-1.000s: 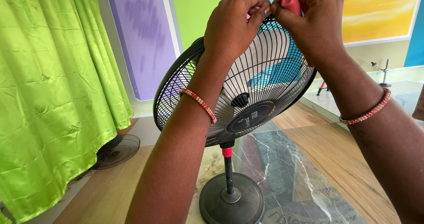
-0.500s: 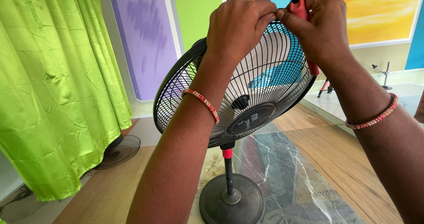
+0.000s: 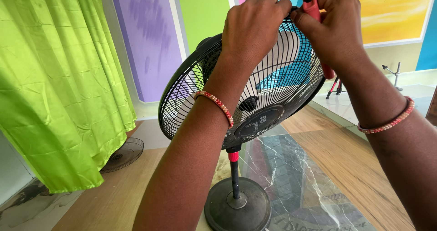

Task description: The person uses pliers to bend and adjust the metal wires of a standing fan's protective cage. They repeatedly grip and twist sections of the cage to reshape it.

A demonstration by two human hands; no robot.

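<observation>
I am looking down at a black pedestal fan (image 3: 255, 117) standing on its round base (image 3: 237, 206) on a marble-patterned table (image 3: 300, 185), with both of my hands working at the top rim of the wire grille (image 3: 273, 81). My left hand (image 3: 255, 24) is curling over the upper edge of the grille, fingers bent and closed on the rim, two rings showing on the knuckles and a beaded bracelet (image 3: 216, 104) sitting on the wrist. My right hand (image 3: 330, 26) is closing around a red-handled tool (image 3: 316, 19), thumb and fingertips pinching together right at the rim beside the left hand; I cannot tell what the tool's tip is touching. A matching bracelet (image 3: 387, 119) is circling the right wrist.

The grille is acting as a cage: inside it, pale fan blades (image 3: 282, 53) are sitting behind the wires around the dark centre hub (image 3: 249, 103).

A green curtain (image 3: 54, 76) is hanging at left, a second fan grille (image 3: 122, 154) is lying on the floor below it, and a small tripod (image 3: 334, 86) is standing at the far right.

Compared with half a second ago, the hands are keeping the same grip at the rim; the view is sitting slightly differently, and the loose grille on the floor is showing more fully.
</observation>
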